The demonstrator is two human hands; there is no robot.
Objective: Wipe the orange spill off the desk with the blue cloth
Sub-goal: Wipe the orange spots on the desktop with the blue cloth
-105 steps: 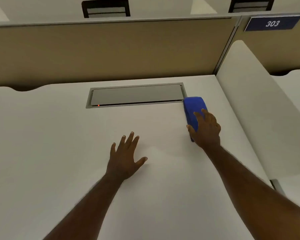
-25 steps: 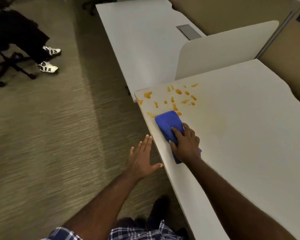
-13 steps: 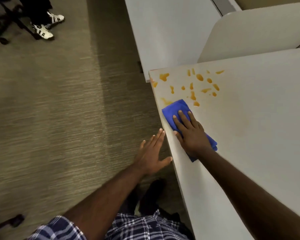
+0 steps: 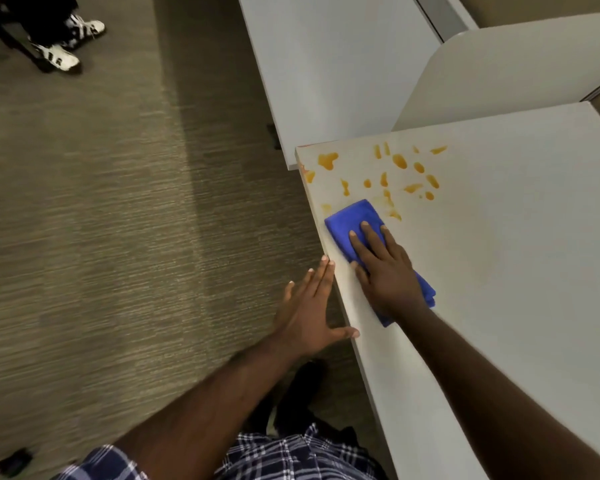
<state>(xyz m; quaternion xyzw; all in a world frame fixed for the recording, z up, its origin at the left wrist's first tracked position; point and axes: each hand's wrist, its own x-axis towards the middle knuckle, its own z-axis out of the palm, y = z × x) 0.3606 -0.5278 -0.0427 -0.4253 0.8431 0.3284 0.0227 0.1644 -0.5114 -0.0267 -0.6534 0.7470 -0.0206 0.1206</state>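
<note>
The orange spill (image 4: pixel 399 161) is a scatter of several drops and smears near the far left corner of the white desk (image 4: pixel 499 271). A folded blue cloth (image 4: pixel 352 220) lies flat on the desk just below the spill, by the left edge. My right hand (image 4: pixel 383 268) presses palm-down on the cloth, fingers spread over its near half. My left hand (image 4: pixel 309 310) is open off the desk's left edge, fingertips and thumb touching the edge, holding nothing.
A rounded white divider panel (image 4: pixel 499 71) stands behind the desk, with a neighbouring white desk (image 4: pixel 326 64) beyond it. Carpeted floor (image 4: pixel 118 220) lies to the left. A seated person's black-and-white sneakers (image 4: pixel 58 57) show at the top left.
Since half a second ago the cloth and my right hand have slid slightly toward the spill, smearing its nearest drops. My left hand stays at the desk edge.
</note>
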